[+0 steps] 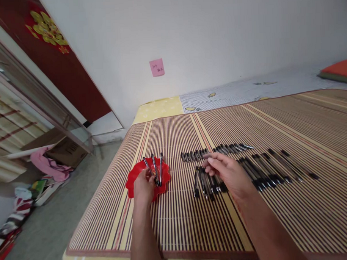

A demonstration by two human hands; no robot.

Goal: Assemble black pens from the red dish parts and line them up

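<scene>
On the left, a red scalloped plate point(131, 183) holds three black pens point(160, 169), side by side with their upper ends over the rim. My left hand point(143, 187) is over the plate, its curled fingertips closed at the leftmost pen point(148, 165); the grip is partly hidden. My right hand point(229, 173) hovers above the near row of pens point(203, 182), with fingers loosely stretched to the left and apart. I see nothing held in it. Behind it lies a row of similar pens or pen parts point(193, 156), set close together.
A striped mat point(177, 224) covers the bed, with several longer pens point(273, 166) to the right. A pink note point(157, 67) is stuck on the white wall. On the floor at left are a cardboard box point(67, 152) and pink cloth point(48, 164). An orange cushion point(339, 69) lies far right.
</scene>
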